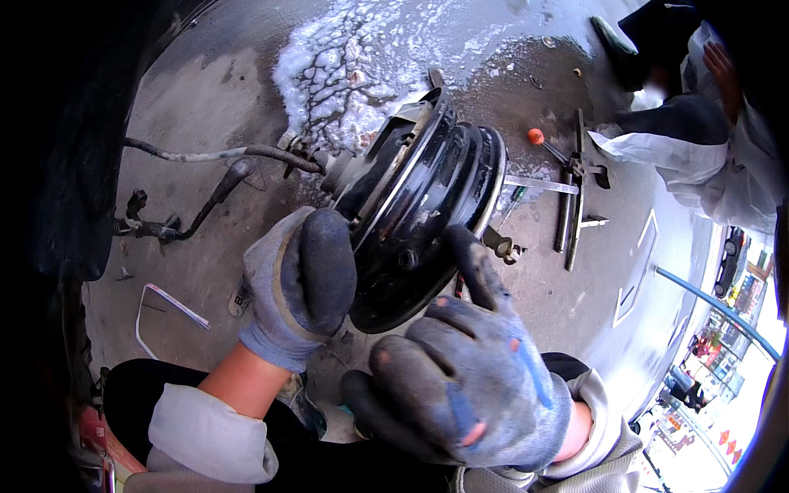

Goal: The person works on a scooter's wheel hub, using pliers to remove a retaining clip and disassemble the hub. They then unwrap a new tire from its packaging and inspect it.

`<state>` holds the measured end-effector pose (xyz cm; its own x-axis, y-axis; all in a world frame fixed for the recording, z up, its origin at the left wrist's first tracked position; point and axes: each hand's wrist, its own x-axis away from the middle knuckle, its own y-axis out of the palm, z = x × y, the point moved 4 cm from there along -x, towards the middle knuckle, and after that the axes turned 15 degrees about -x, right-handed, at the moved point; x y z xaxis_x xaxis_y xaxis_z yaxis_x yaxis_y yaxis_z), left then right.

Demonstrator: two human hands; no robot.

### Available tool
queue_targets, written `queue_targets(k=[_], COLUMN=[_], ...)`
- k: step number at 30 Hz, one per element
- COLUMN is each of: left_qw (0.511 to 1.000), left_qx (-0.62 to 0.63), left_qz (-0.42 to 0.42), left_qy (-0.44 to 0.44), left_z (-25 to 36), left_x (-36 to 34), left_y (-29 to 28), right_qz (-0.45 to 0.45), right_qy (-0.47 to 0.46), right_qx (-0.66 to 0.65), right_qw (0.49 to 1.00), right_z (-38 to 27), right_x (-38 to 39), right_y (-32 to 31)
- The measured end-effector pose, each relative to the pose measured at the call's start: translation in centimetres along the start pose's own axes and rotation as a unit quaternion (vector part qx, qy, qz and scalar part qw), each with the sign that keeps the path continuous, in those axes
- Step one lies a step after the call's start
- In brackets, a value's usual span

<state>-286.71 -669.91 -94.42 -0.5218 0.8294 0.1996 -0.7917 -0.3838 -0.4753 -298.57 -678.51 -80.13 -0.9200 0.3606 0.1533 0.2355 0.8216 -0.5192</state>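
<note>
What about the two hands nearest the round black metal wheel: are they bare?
No, the left hand and right hand both wear grey fabric gloves.

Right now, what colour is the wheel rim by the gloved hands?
The wheel rim is mostly black, clearest in the head view.

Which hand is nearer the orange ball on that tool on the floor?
Right. The right hand reaches toward the right edge of the black wheel, the side facing the orange ball; the left hand is farther, by the wheel's left side.

Blown-out daylight lower right; wet floor glaring; corners black, edges bent.
</note>
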Motion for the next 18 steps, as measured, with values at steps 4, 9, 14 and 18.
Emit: queue_targets(k=[4,9,14,18], left_qw=[0.999,0.989,0.988,0.989], left_qx=[-0.028,-0.106,-0.105,-0.091], left_qz=[0.012,0.029,0.035,0.034], left_qy=[0.035,0.095,0.107,0.111], left_z=[0.4,2.3,2.6,2.8], left_x=[0.8,0.1,-0.2,-0.2], left_y=[-0.2,-1.3,-1.1,-1.2], right_qz=[-0.015,-0.099,-0.027,-0.029], right_qy=[0.01,0.029,0.028,0.038], right_qx=[0.001,-0.007,-0.002,0.009], right_qw=[1.0,0.995,0.999,0.999], right_z=[0.2,-0.7,-0.2,-0.3], right_x=[-0.1,0.3,-0.4,-0.6], right_y=[0.5,1.4,1.0,1.0])
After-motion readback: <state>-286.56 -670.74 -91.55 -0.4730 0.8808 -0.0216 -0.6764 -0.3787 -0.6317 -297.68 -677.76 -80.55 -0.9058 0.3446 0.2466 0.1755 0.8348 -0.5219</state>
